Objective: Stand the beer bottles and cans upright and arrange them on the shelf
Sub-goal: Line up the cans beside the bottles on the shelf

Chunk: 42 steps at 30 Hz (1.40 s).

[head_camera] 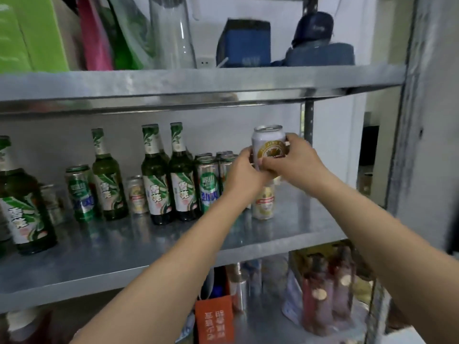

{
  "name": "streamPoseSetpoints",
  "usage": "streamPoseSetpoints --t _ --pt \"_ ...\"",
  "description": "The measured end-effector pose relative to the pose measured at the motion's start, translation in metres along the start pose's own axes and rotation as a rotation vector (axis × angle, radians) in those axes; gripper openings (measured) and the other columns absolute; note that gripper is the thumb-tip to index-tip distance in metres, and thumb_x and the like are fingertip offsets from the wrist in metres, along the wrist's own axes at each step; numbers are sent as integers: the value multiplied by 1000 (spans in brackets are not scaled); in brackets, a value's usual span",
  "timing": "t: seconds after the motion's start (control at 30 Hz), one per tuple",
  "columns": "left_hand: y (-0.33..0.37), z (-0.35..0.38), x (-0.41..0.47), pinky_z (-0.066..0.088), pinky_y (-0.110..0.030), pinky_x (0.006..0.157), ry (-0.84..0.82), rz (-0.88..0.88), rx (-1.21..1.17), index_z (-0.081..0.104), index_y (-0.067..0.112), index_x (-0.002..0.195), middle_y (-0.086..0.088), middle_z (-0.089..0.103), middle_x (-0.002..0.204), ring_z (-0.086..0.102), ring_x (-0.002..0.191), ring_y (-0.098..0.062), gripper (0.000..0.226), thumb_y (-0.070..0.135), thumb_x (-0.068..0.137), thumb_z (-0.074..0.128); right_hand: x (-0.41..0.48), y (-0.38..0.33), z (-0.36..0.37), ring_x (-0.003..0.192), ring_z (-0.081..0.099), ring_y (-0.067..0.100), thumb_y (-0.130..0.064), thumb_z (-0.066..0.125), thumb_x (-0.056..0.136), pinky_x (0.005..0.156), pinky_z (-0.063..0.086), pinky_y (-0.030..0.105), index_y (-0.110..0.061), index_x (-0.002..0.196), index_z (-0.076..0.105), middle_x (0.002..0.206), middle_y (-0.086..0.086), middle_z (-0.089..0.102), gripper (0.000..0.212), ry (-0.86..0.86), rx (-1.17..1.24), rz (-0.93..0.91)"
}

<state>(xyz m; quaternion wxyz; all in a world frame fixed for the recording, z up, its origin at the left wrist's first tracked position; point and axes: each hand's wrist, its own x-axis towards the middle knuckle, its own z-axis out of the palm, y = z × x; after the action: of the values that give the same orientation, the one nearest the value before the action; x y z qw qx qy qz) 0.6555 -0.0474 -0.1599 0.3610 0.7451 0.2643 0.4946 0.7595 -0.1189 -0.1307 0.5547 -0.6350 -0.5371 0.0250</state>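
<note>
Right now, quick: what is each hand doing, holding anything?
Left hand: holding the white and gold can, fingers curled round its left side.
Right hand: holding the same can from the right.

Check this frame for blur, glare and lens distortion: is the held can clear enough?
Head view: soft all over, blur worst on the blue box and the red bottles; wide-angle bowing tilts the shelf edges and right post; glare streaks the upper shelf lip; the can, gripped by left hand and right hand, shows clearly, its label only partly legible.
</note>
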Motion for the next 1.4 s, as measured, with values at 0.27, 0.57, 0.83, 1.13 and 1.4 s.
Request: streamPoseSetpoints --t 0.27,0.57,0.83,1.13,1.4 --pt "-10 19 30 50 -34 99 -67 9 -21 54 4 132 -12 62 127 58 120 -21 43 -11 92 44 29 55 -42 94 64 18 -23 80 71 83 57 41 -15 115 55 106 2 65 51 42 54 55" --pt "-36 9 62 45 -30 103 14 -63 -67 56 0 128 -17 60 128 56 122 -26 61 -26 81 26 73 106 -8 98 63 22 -18 80 73 85 55 38 -14 123 52 109 3 64 57 -30 64 130" --pt "-35 26 114 44 -28 100 -112 -193 -29 60 -2 122 -19 61 126 57 112 -24 49 -18 88 28 117 146 31 100 61 25 -14 75 75 75 51 32 -13 123 50 110 7 63 55 -98 0 214" --pt "-42 45 159 43 -36 107 -314 -211 370 66 4 117 -14 63 126 57 119 -28 33 -3 94 43 136 177 66 108 61 29 -26 79 75 95 50 41 -8 124 49 119 11 64 60 -141 -56 250" --pt "-41 47 164 44 -34 105 -383 -129 510 66 8 119 -10 62 128 57 120 -24 40 -5 93 38 137 192 81 106 59 27 -24 78 75 94 50 39 -9 124 45 119 11 62 61 -168 -26 264"
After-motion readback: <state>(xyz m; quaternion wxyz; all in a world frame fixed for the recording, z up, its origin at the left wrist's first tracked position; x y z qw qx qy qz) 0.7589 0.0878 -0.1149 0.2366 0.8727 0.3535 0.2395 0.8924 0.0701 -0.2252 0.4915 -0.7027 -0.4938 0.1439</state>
